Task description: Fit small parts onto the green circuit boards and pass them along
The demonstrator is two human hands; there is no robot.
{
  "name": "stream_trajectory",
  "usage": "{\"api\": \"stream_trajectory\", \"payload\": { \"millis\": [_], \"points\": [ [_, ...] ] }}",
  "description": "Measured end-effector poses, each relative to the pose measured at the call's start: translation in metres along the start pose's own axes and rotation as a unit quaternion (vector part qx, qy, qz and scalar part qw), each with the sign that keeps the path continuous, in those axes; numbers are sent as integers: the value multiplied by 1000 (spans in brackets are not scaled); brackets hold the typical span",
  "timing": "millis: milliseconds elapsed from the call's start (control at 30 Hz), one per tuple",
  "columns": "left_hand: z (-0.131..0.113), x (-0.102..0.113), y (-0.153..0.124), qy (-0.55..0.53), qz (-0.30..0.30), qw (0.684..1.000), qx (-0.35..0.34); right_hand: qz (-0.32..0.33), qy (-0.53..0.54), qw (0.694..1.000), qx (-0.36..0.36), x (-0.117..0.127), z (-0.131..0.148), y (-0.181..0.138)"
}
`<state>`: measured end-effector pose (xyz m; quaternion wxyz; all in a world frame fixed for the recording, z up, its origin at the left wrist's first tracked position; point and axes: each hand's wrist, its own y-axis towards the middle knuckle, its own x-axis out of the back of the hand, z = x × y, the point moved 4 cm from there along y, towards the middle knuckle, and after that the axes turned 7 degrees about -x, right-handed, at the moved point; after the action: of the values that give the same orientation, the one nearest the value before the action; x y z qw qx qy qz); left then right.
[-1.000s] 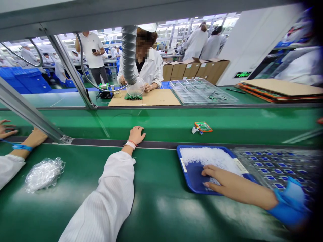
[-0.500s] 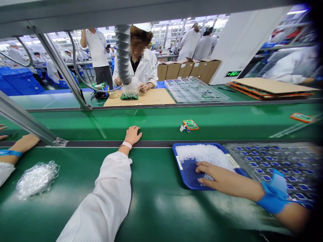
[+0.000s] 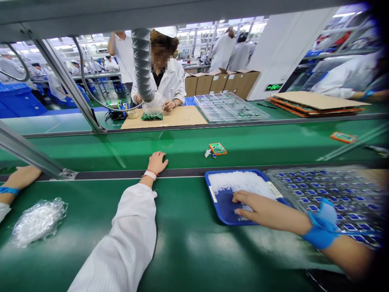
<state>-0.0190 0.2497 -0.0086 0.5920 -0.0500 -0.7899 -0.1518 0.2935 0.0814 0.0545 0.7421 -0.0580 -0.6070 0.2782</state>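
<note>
My left hand (image 3: 157,162) rests palm down on the dark rail at the edge of the green conveyor, its fingers loosely stretched and nothing visible in it. Over a blue tray (image 3: 223,207) is my right hand (image 3: 253,206), with a blue wrist strap (image 3: 322,225). Its thumb and forefinger are apart; the other fingers are partly hidden. Small white pieces (image 3: 240,179) are heaped in the back of the tray, and a few lie under the hand. Beside the tray, a clear blister tray (image 3: 316,190) holds several dark blue-edged parts.
On the conveyor lie an orange-edged circuit board (image 3: 218,149) with a small white connector (image 3: 208,153), and another orange-edged board (image 3: 343,137). A clear plastic bag (image 3: 39,223) lies at left, near a co-worker's arm (image 3: 22,178). A metal post (image 3: 60,73) slants at left; a co-worker (image 3: 164,81) sits opposite.
The boards on the conveyor have shifted left. The whole view has also slid slightly. Both my hands keep nearly the same places, and the co-worker's arm at far left has drawn partly out of view.
</note>
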Motion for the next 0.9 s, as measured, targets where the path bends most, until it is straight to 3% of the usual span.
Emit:
{"api": "stream_trajectory", "payload": {
  "millis": [200, 367, 500, 700, 800, 900],
  "points": [
    [-2, 3, -1, 7, -12, 1000, -8, 2, -21, 999, -34, 3, 0, 0],
    [-18, 18, -1, 18, -57, 998, -20, 3, -24, 999, -32, 5, 6, -2],
    [-54, 21, 3, 24, -60, 996, -63, 3, -20, 1000, -22, 5, 10, -3],
    [-139, -2, 18, 47, -25, 989, -141, 4, -21, 1000, -18, 4, 13, -3],
    [-166, -18, 33, 66, -18, 991, -118, 13, -21, 999, -29, 4, 13, -3],
    [-167, -29, 49, 83, -9, 994, -70, 18, -19, 999, -32, 4, 13, -3]
  ]
}}
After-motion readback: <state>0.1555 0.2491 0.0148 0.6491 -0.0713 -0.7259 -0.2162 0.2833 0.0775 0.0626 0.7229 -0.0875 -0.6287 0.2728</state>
